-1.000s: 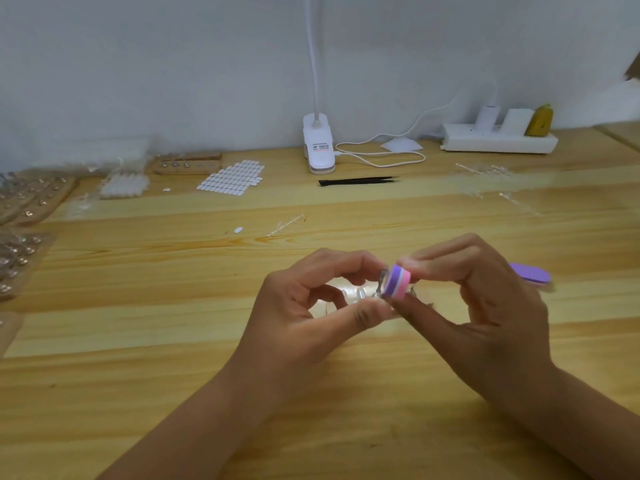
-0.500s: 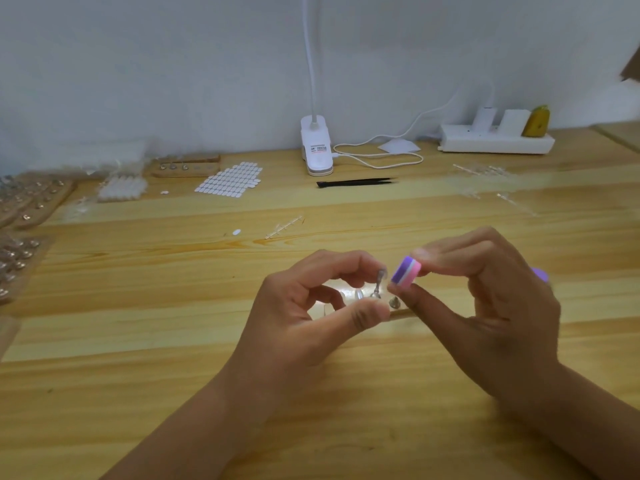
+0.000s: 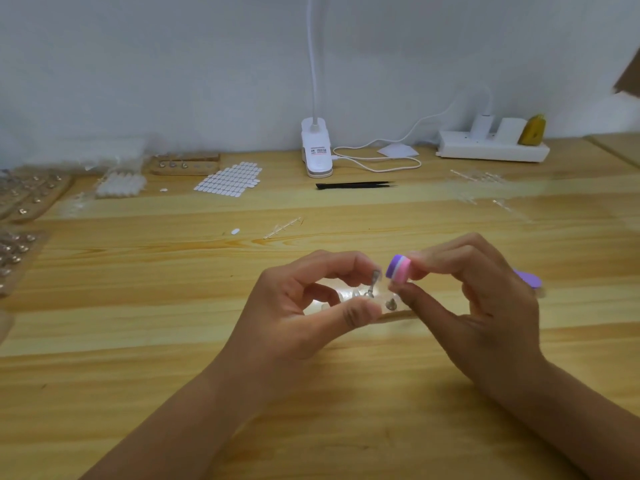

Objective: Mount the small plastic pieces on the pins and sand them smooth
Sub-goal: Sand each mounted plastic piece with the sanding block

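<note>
Fingers (image 3: 341,263) of the left hand (image 3: 304,317) curl toward the thumb and pinch a small metal pin (image 3: 375,278), held tilted just above the wooden surface (image 3: 138,341). Whether a plastic piece sits on its tip is too blurred to tell. The right hand (image 3: 485,306) pinches a purple-and-pink sanding block (image 3: 398,270) between forefinger and thumb, just beside the pin. Under both hands another pin (image 3: 391,304) stands in a pale strip. Black tweezers (image 3: 353,185) lie well behind.
</note>
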Tool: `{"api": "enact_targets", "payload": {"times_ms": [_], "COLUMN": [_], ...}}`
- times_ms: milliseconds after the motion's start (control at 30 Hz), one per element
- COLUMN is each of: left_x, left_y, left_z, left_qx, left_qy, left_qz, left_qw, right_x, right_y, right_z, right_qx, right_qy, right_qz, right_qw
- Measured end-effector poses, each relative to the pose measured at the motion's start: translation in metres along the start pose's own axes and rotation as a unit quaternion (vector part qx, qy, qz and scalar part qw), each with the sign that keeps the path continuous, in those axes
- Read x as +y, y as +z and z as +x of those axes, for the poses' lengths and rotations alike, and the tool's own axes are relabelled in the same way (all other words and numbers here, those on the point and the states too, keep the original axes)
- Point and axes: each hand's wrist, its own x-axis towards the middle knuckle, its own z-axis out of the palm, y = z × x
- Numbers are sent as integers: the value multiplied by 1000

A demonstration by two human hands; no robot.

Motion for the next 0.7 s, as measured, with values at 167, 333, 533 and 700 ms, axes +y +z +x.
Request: {"api": "enact_targets", "payload": {"times_ms": [167,333,533,700], "left_x": [-2,-4,-11,-8], "left_y": [2,-2,-3,3], "left_z": [0,0,2,1], "left_qx": [-12,0,30,42], "left_qy": [7,-15,-60,-63], "left_qz": [-2,-64,-91,-103], "left_qw": [1000,998,994,992], "right_x": [-2,9,6,6], "right_y": [3,-2,-2,-3], "right_z": [-4,0,-1,3], "right_qx": [-13,-16,-5,-19], "right_qy": [-39,34,22,-11], "right_qz": [-12,-45,-46,-64], "right_qw": [999,998,999,998]}}
